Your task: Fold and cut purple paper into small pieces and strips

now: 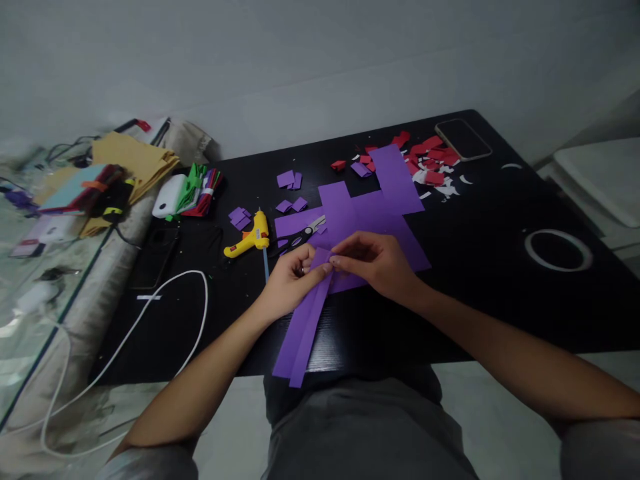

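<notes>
A long purple paper strip point(303, 333), folded lengthwise, slants down past the table's front edge. Its upper end is pinched by my left hand point(293, 277), thumb on top. The fingertips of my right hand point(377, 262) press together on the same end from the right. Under and behind my hands lie wide purple paper sheets point(400, 237). Black-handled scissors point(303, 235) rest on the paper just beyond my left hand, blades partly apart. Left of them is a yellow glue gun point(250, 235) with a blue stick trailing toward me.
Small purple paper pieces point(240, 218) sit in groups at the back. Red and white scraps point(435, 163) and a phone point(463, 139) lie back right. A tape ring point(559, 251) is at right. A white cable point(206, 300) loops at left, near a dark phone point(156, 257).
</notes>
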{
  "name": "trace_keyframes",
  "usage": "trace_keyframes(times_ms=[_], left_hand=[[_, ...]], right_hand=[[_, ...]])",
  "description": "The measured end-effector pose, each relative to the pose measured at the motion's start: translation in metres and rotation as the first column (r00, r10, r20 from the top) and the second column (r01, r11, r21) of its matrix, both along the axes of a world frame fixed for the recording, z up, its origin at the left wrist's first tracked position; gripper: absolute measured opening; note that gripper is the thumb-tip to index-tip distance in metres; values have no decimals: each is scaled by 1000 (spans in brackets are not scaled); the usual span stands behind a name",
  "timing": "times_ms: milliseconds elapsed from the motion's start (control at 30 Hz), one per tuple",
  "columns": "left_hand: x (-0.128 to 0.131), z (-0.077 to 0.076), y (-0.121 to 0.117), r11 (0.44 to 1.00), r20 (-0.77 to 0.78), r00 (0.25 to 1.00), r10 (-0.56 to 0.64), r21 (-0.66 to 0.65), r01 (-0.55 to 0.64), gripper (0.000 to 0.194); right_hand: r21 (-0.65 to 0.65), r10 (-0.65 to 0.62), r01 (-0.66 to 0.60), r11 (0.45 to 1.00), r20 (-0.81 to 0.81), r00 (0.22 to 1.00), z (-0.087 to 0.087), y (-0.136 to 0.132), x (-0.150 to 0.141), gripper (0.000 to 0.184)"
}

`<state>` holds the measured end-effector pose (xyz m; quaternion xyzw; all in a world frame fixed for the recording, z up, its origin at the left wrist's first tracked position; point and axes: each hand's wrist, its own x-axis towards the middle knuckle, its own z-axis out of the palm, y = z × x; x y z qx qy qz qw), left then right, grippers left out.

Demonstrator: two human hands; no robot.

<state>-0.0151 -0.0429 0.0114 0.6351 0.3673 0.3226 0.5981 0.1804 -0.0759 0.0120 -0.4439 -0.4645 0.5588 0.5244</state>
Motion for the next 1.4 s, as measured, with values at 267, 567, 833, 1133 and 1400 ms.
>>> trace_keyframes(times_ms=[267, 567, 833, 1133, 1400], left_hand=[[-1, 11, -1, 961, 93, 995, -33, -270, 57, 39], [-8, 13, 0, 949, 176, 983, -42, -301, 94, 29], [-10, 11, 1, 958, 143, 988, -52, -272, 90, 28], [-9, 12, 1, 959, 133, 990, -56, -268, 91, 28], [-8, 13, 1, 961, 136, 988, -73, -256, 106, 27]], right_hand=[[-87, -3, -15, 996, -210, 978, 6, 6, 10, 30], [-28, 434, -599, 800, -662, 611, -1, 14, 19, 54], [275, 683, -753, 597, -667, 298, -24, 9, 11, 80], [272, 679, -748, 605, -666, 308, -25, 11, 11, 73], [471, 758, -743, 476, -648, 75, -17, 7, 10, 61]])
